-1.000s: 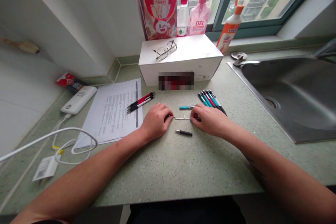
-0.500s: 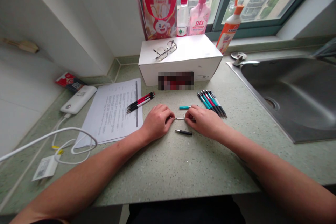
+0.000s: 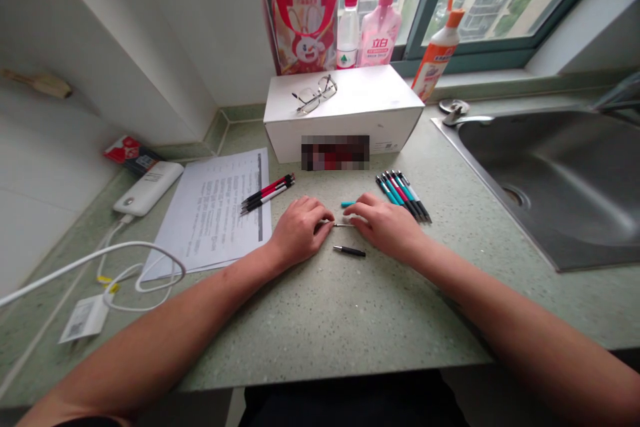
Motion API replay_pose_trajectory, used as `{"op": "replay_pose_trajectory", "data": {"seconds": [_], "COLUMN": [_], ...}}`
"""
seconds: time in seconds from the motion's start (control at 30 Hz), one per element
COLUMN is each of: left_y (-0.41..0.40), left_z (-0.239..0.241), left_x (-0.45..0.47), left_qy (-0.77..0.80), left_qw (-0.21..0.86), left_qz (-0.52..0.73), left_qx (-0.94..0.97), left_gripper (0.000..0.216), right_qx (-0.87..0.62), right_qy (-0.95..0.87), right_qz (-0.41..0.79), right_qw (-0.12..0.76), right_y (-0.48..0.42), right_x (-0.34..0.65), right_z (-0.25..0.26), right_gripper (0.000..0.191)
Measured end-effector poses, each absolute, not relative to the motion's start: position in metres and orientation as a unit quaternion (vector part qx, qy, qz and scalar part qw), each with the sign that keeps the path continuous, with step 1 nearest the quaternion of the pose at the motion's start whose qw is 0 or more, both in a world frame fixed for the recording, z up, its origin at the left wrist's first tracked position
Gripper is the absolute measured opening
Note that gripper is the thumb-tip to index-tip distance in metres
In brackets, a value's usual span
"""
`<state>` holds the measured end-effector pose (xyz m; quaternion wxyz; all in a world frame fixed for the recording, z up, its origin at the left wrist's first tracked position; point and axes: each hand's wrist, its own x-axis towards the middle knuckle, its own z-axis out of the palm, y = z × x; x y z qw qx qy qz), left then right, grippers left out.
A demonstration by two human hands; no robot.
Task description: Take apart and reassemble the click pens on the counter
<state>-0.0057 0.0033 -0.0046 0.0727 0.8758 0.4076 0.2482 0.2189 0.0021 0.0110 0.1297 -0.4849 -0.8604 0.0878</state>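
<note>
My left hand point(image 3: 299, 229) and my right hand point(image 3: 386, 227) rest on the green speckled counter point(image 3: 330, 320), fingertips almost meeting. Between them they pinch a thin clear pen refill point(image 3: 343, 225). A black pen tip piece point(image 3: 349, 251) lies just in front of the hands. Behind my right hand's fingers a teal pen barrel point(image 3: 347, 204) pokes out. To the right lies a row of several teal, red and black pens point(image 3: 404, 192). Further left, red and black pens point(image 3: 268, 193) lie on a printed sheet point(image 3: 215, 213).
A white box point(image 3: 345, 113) with glasses point(image 3: 315, 95) on top stands behind the hands. Bottles and a red pouch line the window sill. The steel sink point(image 3: 555, 180) is at right. A power bank point(image 3: 149, 188), white cable point(image 3: 115, 260) and charger lie at left.
My right hand has slid left along the refill toward my left hand, so less of the refill shows and the teal barrel is mostly covered. The left hand stayed put.
</note>
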Motion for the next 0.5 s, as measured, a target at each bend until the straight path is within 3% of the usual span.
{"op": "replay_pose_trajectory", "data": {"seconds": [0.3,0.5], "left_y": [0.0035,0.0029], "left_z": [-0.0033,-0.003], "left_x": [-0.0045,-0.0055], "left_qy": [0.402,0.387], "left_qw": [0.073,0.077], "left_qz": [0.26,0.296], "left_qx": [0.875,0.87], "left_gripper": [0.009,0.009], "right_qx": [-0.481,-0.482], "right_qy": [-0.873,-0.864], "right_qz": [0.035,0.068], "right_qw": [0.071,0.127], "right_y": [0.0044,0.0066], "right_x": [0.2126,0.2174], "right_z": [0.0156,0.0116], "right_gripper": [0.028,0.018]}}
